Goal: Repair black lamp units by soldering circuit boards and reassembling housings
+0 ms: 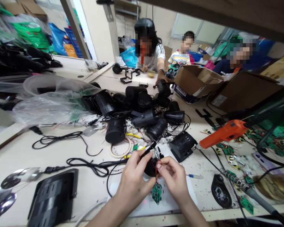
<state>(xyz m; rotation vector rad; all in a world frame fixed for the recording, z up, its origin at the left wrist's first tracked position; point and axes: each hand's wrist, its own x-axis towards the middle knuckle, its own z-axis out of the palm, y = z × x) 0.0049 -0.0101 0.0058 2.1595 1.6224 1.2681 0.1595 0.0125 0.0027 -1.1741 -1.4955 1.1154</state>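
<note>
My left hand (134, 176) is closed around a black round part (150, 169), which is largely hidden by the fingers. A small clear and metallic piece (157, 153) sticks up from it between my hands. With thumb and fingertips, my right hand (174, 176) pinches a thin red wire (156, 177). A small green circuit board (156, 193) hangs below, at the end of the red wire. Under both hands lies a white sheet (142, 205). A small screwdriver with a blue handle (194, 176) rests just right of my right hand.
Black lamp housings (115, 130) pile up ahead, with a tape roll (113, 151) at their front. An orange tool (223, 134) hangs at the right above several circuit boards (246, 205). Black power cords (92, 167) lie left. A co-worker's hand (161, 76) touches a housing across the table.
</note>
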